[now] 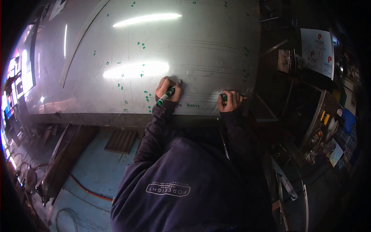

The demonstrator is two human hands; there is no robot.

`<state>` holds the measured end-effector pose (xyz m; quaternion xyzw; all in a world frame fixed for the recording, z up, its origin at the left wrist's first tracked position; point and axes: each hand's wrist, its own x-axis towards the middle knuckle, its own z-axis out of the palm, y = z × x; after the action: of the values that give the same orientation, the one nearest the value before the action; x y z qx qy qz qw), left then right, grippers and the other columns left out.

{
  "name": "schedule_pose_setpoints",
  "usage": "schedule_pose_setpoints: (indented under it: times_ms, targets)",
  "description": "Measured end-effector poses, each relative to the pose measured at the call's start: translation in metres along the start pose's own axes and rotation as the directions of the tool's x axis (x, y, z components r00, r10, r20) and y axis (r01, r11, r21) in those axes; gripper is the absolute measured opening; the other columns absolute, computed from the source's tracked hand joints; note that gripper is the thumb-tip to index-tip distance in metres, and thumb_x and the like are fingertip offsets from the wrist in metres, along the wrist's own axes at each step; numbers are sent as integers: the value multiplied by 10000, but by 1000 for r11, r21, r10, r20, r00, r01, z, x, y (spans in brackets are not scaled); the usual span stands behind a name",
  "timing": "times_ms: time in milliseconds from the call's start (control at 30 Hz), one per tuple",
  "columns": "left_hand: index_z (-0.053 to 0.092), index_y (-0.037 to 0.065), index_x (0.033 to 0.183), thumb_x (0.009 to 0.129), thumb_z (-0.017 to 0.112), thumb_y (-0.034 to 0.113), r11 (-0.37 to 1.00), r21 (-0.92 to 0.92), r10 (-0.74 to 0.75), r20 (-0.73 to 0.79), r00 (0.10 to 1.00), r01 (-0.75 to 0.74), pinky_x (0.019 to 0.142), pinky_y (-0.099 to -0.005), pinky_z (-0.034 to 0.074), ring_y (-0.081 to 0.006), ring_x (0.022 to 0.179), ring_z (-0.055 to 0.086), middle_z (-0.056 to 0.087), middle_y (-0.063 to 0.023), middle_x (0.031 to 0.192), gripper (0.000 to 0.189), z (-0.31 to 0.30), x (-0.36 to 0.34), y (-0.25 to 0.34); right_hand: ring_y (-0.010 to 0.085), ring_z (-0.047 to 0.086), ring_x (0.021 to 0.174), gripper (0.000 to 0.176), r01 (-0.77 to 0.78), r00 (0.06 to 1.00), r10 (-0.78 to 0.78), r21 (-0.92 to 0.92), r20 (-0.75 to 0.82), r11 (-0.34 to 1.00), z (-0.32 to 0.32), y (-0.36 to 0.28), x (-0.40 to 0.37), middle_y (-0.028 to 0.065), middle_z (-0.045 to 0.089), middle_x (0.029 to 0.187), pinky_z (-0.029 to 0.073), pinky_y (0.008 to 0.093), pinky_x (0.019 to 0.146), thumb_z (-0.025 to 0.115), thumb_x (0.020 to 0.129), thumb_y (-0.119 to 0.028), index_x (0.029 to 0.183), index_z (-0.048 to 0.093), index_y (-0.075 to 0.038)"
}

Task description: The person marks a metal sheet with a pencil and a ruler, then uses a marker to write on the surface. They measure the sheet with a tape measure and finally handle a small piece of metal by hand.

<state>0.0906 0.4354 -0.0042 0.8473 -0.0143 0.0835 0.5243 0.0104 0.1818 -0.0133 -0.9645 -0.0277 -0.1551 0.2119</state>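
Observation:
A large shiny metal sheet (162, 42) lies in front of me, dotted with small green marks and faint scribed lines. My left hand (167, 88) rests on it near the front edge, closed around a green marker (166, 96) whose tip points toward my sleeve. My right hand (232, 101) sits further right on the sheet, fingers closed on a small green object (224, 98); a thin tip pokes out on its right side. I cannot tell what that object is. Green handwriting (193, 105) lies between the two hands.
My dark hooded top (185, 181) fills the lower centre. A control panel with buttons (326, 127) and white printed papers (317, 52) stand at the right. Below the sheet's front edge are a blue floor (96, 170), a grating (120, 141) and cables at lower left.

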Motion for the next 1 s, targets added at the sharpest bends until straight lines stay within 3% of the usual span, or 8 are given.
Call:
schedule_pose_setpoints:
  times_ms: [733, 800, 933, 1000]
  targets:
    - [473, 11, 677, 713, 661, 49, 999, -21, -49, 77, 996, 50, 521, -325, 431, -265, 533, 522, 504, -126, 640, 194, 2, -3, 4, 259, 526, 732, 197, -18, 999, 20, 40, -26, 999, -2, -3, 1, 54, 522, 791, 351, 402, 659, 634, 761, -227, 906, 560, -115]
    - [474, 14, 676, 711, 663, 50, 993, -10, -113, 85, 990, 114, 513, -328, 431, -260, 524, 523, 512, -121, 632, 196, 4, 1, 10, 256, 523, 725, 196, -28, 1000, 28, 29, -8, 999, -3, -3, 2, 53, 525, 789, 346, 399, 651, 636, 755, -226, 899, 564, -114]
    - [472, 16, 681, 712, 665, 49, 999, -43, -16, 76, 997, 19, 511, -325, 433, -249, 515, 525, 515, -114, 618, 198, 7, -6, 0, 258, 522, 721, 198, -26, 999, 28, 45, -31, 999, 0, 0, 0, 57, 527, 786, 342, 399, 647, 636, 750, -229, 892, 568, -109]
    - [472, 13, 687, 714, 666, 46, 994, -21, -104, 80, 991, 106, 521, -314, 437, -230, 514, 532, 515, -109, 613, 198, 5, -5, 9, 262, 523, 722, 205, -21, 999, 21, 26, -26, 999, 0, 0, -2, 60, 529, 785, 342, 398, 648, 632, 751, -242, 892, 569, -107]
